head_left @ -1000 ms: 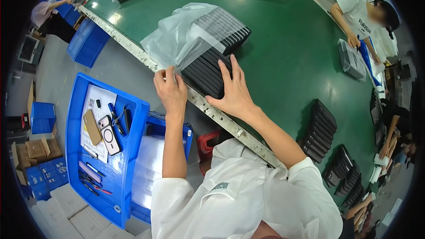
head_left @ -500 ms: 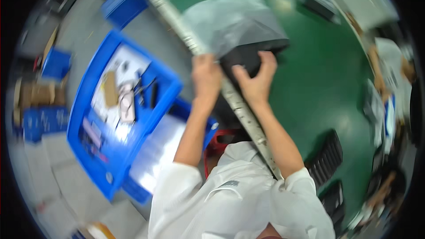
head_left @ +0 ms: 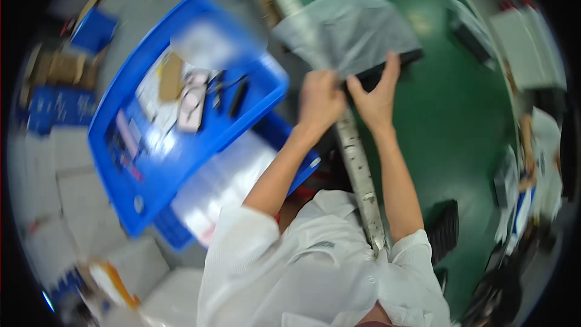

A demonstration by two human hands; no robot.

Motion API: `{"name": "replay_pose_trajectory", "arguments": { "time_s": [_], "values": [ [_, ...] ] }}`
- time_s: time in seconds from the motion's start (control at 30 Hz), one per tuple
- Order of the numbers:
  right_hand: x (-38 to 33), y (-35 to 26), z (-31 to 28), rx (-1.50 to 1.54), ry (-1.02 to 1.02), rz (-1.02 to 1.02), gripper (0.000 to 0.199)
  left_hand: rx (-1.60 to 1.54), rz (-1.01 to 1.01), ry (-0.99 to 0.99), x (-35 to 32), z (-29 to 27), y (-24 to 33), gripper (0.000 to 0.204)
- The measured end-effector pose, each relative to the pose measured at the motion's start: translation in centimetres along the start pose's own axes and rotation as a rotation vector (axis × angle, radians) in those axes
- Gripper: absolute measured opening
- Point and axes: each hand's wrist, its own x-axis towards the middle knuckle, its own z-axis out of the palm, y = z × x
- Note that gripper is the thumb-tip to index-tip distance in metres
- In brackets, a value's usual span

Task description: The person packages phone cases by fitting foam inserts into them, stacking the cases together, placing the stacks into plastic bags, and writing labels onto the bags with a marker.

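A translucent grey plastic bag (head_left: 363,27) lies at the near edge of the green table, pulled over a dark object. Only a black strip (head_left: 411,56) of that object shows at the bag's mouth; its kind is hidden. My left hand (head_left: 322,102), partly blurred, is closed on the bag's near left edge. Beside it, my right hand (head_left: 376,100) has thumb and forefinger spread apart, touching the bag's mouth and the black strip.
Left of me stands a blue tray (head_left: 200,169) with a phone (head_left: 192,109), cables and papers. A pale metal rail (head_left: 360,175) edges the green table (head_left: 448,133). More bagged items (head_left: 472,36) lie farther right, where another person (head_left: 544,151) works.
The bag now covers more of the dark object, leaving only a thin black strip. Both hands have shifted right in view, and the whole view has turned slightly.
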Motion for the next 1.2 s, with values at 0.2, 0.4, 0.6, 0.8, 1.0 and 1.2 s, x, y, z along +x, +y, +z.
{"name": "replay_pose_trajectory", "arguments": {
  "time_s": [0.2,0.4,0.6,0.8,1.0,1.2],
  "values": [
    [8.4,9.2,-6.3,0.366,0.384,0.61,0.082,0.111,0.062,-0.041,0.3,0.5,1.5,0.019],
    [11.9,12.1,-8.3,0.77,-0.195,0.7,0.073,0.245,0.117,-0.114,0.4,1.5,2.1,0.035],
    [1.6,8.8,-13.0,0.44,-0.277,0.401,0.076,0.217,0.138,-0.12,0.1,0.4,1.2,0.024],
    [-6.4,7.7,-19.4,-0.02,0.143,0.32,0.043,-0.006,0.226,-0.2,-1.2,1.9,5.9,0.025],
    [0.3,3.5,-29.6,0.096,0.397,0.34,0.018,-0.803,-0.188,-0.338,6.5,0.5,12.7,0.024],
    [1.2,1.9,-35.0,-0.008,0.123,0.499,0.025,-0.8,-0.443,-0.477,10.4,-1.3,13.0,0.02]
  ]
}}
